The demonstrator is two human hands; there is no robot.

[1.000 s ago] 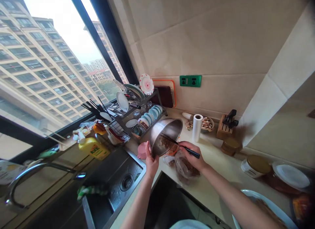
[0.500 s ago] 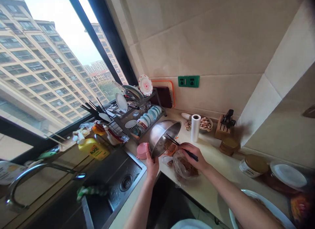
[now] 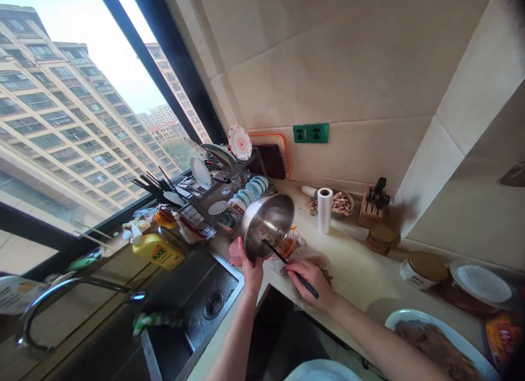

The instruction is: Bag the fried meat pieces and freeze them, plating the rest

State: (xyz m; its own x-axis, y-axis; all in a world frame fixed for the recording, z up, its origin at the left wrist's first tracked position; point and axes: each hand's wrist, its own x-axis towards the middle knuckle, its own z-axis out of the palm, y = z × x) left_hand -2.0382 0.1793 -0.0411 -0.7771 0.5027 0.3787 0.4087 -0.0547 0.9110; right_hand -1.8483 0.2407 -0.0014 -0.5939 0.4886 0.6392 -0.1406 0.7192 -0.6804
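Note:
A steel mixing bowl (image 3: pixel 273 220) is tipped on its side above the counter, with small brownish bits stuck to its inner wall. My left hand (image 3: pixel 251 274) grips the bowl by its near rim. Dark chopsticks (image 3: pixel 283 256) are held in my right hand (image 3: pixel 314 282), their tips against the inside of the bowl low down. Below and behind the bowl stands a container of reddish-orange food (image 3: pixel 287 244), partly covered. A clear plastic bag (image 3: pixel 318 258) with brown contents lies beneath my right hand. A pink bowl (image 3: pixel 235 252) sits left of the steel one.
To the left is a dark sink (image 3: pixel 213 304) with a tap (image 3: pixel 74 282) and a yellow detergent bottle (image 3: pixel 158 251). A dish rack (image 3: pixel 211 198) stands behind. A bag roll (image 3: pixel 325 211), knife block (image 3: pixel 371 206) and jar (image 3: pixel 424 270) line the wall; a plate of brown food (image 3: pixel 441 343) is at right.
The bowl has turned so that more of its inside shows. My right hand has moved down and left, bringing the chopstick tips lower inside the bowl.

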